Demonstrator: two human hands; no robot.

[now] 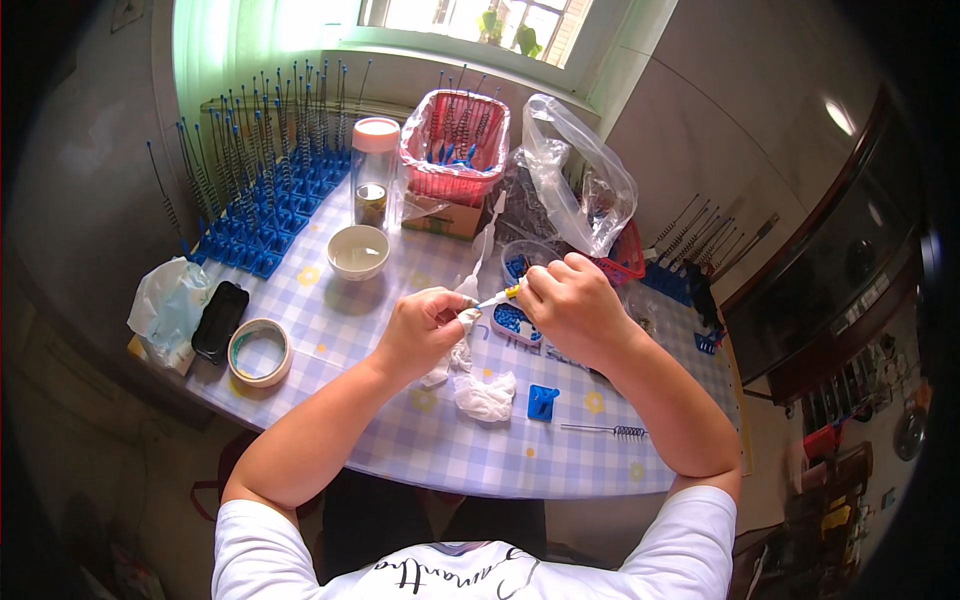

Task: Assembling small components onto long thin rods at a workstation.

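Over the middle of the table my right hand (pixel 578 308) grips a small glue tube (pixel 511 292) with a yellow band and a white nozzle. The nozzle points left, at the fingertips of my left hand (pixel 425 328). Those fingers are pinched together on something too small to make out. Crumpled white tissue (pixel 485 397) lies below the hands. To its right sit a blue plastic base (pixel 542 403) and a thin rod with a black spring coil (pixel 628 432). Just beyond my hands, a tub of small blue parts (pixel 510 322) is partly covered by my right hand.
Rows of blue bases with upright spring rods (pixel 262 215) fill the back left. Near them stand a clear bottle (pixel 372 170), a white bowl (pixel 358 252), a tape roll (pixel 260 353) and a black case (pixel 219 320). A red basket (pixel 455 180) and plastic bags (pixel 590 190) stand behind.
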